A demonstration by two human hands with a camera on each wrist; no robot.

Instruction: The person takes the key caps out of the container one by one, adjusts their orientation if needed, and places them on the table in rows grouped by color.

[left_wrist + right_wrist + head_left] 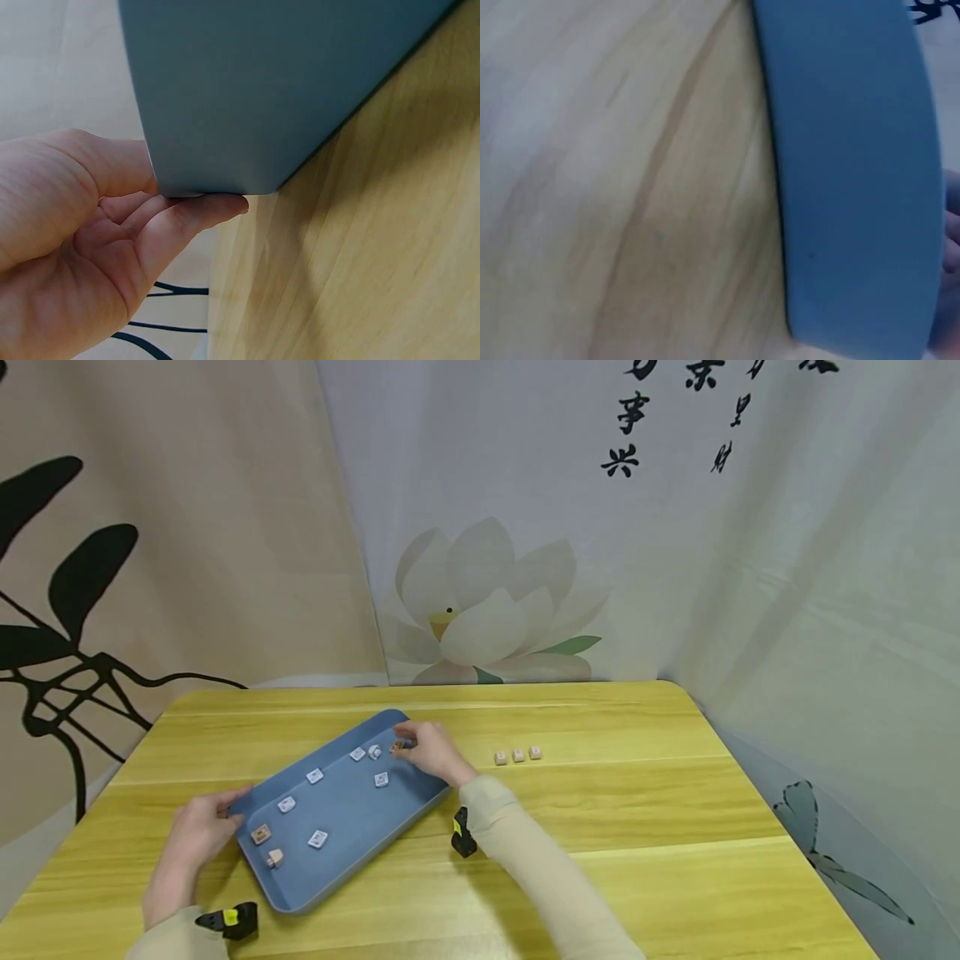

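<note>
A blue tray (352, 827) lies slantwise on the table, with several small marked blocks (318, 839) in it, mostly white and a few tan. My left hand (197, 831) grips the tray's left end; in the left wrist view its thumb and fingers pinch the rim beside the tray's outer wall (217, 105). Over the tray's far right end, my right hand (433, 753) pinches a small brown block (397, 747) at its fingertips. Only part of the right hand (951, 255) shows in the right wrist view, behind the tray's outer wall (855, 180).
Three small light blocks (518, 756) stand in a short row on the wooden table (637, 827), right of the tray. A curtain (510, 460) with a lotus print and black characters hangs behind the table's far edge.
</note>
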